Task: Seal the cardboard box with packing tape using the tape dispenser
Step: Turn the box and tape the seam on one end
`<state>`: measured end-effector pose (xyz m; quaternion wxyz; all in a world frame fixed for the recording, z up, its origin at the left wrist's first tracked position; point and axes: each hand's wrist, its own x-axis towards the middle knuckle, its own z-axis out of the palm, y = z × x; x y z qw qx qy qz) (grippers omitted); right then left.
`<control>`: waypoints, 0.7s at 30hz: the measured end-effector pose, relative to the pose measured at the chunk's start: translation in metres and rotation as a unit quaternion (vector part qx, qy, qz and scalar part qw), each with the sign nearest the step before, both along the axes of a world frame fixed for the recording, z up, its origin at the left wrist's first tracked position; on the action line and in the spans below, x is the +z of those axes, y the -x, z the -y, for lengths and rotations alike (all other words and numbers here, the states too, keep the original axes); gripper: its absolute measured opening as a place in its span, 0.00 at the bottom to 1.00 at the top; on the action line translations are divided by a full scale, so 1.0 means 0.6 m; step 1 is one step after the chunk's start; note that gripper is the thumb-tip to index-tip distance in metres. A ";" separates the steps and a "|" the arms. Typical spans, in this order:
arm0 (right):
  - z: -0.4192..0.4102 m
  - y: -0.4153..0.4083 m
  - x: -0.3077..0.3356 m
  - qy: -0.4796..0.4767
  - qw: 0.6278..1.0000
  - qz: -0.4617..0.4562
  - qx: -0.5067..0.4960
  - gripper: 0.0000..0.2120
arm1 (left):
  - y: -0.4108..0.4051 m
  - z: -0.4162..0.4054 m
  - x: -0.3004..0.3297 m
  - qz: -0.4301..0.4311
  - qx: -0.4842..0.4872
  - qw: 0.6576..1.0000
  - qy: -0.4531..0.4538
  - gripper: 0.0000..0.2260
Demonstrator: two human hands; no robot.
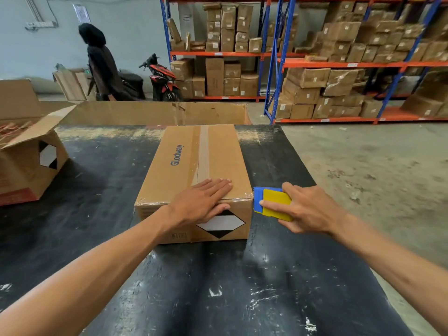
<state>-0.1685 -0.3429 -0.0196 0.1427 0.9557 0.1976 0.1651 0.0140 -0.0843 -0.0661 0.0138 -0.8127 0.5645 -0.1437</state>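
A closed cardboard box (179,163) printed "Glodway" lies lengthwise on the black table (101,204). A strip of tape (203,151) runs down its top seam, and clear tape shines across the near top edge. My left hand (203,202) presses flat on the box's near top edge, fingers spread, thumb over the front face. My right hand (305,209) grips a blue and yellow tape dispenser (271,202) just right of the box's near right corner, its blue end touching or almost touching the box.
An open cardboard box (29,166) sits at the table's left. A large flattened carton (155,112) stands behind the table. Shelving racks (339,64) full of boxes fill the back right. A person (101,66) and a motorbike (162,78) are beyond the table.
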 end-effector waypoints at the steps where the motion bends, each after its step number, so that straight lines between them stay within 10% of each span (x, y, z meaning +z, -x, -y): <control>1: -0.005 0.004 -0.007 0.022 1.000 -0.007 -0.018 0.20 | 0.002 0.000 0.002 0.000 0.004 1.000 -0.006 0.31; 21: 0.003 -0.025 0.016 -0.051 0.979 -0.038 -0.193 0.25 | 0.099 0.158 -0.013 -0.090 0.252 0.960 0.076 0.32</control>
